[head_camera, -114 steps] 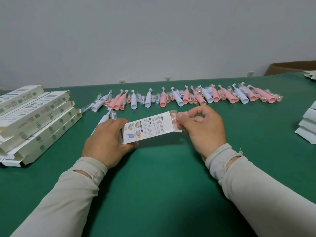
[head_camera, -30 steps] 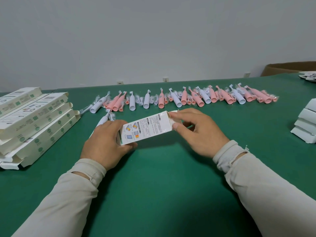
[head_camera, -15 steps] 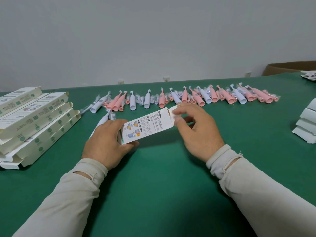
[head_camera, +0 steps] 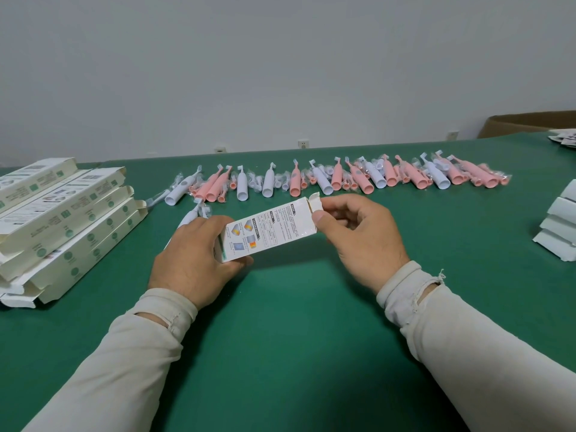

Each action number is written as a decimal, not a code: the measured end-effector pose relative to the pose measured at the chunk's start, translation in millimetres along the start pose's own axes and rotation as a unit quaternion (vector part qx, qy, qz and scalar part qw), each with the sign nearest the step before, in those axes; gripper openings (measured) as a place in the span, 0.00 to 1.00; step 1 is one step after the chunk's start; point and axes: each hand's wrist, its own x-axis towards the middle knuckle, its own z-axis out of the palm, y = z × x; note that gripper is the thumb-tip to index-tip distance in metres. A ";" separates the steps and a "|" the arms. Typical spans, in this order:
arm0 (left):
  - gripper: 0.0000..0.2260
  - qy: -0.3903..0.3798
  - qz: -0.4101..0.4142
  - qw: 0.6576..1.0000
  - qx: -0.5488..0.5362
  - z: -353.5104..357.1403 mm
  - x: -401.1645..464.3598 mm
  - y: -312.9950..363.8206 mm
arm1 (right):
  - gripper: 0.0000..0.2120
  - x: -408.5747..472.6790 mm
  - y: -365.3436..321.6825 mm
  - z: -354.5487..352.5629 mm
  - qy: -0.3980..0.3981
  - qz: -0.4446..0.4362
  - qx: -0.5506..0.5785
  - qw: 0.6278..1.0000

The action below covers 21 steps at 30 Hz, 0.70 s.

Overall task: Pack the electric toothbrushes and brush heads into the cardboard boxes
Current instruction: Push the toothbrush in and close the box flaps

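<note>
A white printed cardboard box (head_camera: 268, 230) is held above the green table (head_camera: 296, 353), tilted up to the right. My left hand (head_camera: 190, 260) grips its lower left end. My right hand (head_camera: 358, 241) pinches the open flap (head_camera: 315, 202) at the box's upper right end between thumb and fingers. Several pink and white electric toothbrushes (head_camera: 343, 179) and bagged brush heads lie in a row across the far side of the table. One white toothbrush (head_camera: 190, 218) lies just behind my left hand, partly hidden.
A pile of white boxes (head_camera: 59, 219) lies at the left. Another stack of white boxes (head_camera: 561, 226) sits at the right edge. A brown carton (head_camera: 530, 123) stands at the far right corner, with papers (head_camera: 564, 140) beside it.
My right hand shifted from pushing something into the box's open end to working on the end flap, which it now pinches. The box stayed in my left hand, tilting slightly.
</note>
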 end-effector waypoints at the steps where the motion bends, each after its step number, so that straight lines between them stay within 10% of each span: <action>1: 0.21 0.000 0.001 1.000 0.000 0.0 0.1 0.1 | 0.09 -0.2 -0.6 0.2 -0.002 0.001 0.000 1.000; 21: 0.22 -0.004 -0.004 1.000 0.001 1.1 1.6 -2.6 | 0.08 1.1 -2.0 -2.5 0.000 0.018 -0.023 1.000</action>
